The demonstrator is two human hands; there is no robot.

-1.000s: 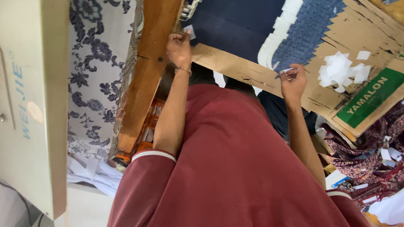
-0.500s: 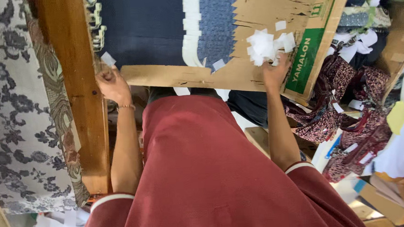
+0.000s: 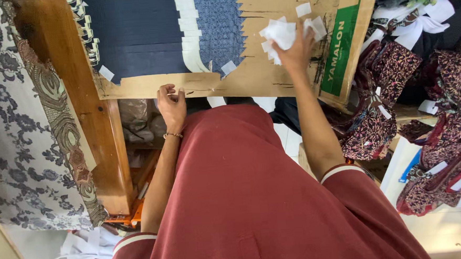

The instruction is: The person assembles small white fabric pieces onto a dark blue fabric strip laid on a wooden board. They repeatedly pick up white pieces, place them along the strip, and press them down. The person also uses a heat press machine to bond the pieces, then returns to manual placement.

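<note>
My left hand (image 3: pixel 172 107), with a bracelet at the wrist, grips the near edge of a brown cardboard sheet (image 3: pixel 269 75) with curled fingers. My right hand (image 3: pixel 295 48) rests on a heap of small white paper slips (image 3: pixel 281 35) lying on that cardboard; whether the fingers hold any slips is hard to tell. On the cardboard lie dark navy fabric (image 3: pixel 136 34), a lighter blue patterned fabric (image 3: pixel 220 25) and white strips (image 3: pixel 189 29). Loose white slips (image 3: pixel 229 67) are scattered near the fabric's edge. My maroon garment (image 3: pixel 255 196) fills the lower middle.
A wooden beam (image 3: pixel 90 116) runs down the left, beside grey floral cloth (image 3: pixel 10 136). Dark red patterned fabric pieces (image 3: pixel 377 122) with white tags pile up at the right. White papers (image 3: pixel 84 245) lie on the floor at lower left.
The view has shifted left and down along the table. My left hand moved from the wooden beam to the cardboard's near edge. My right hand stays at the heap of white slips.
</note>
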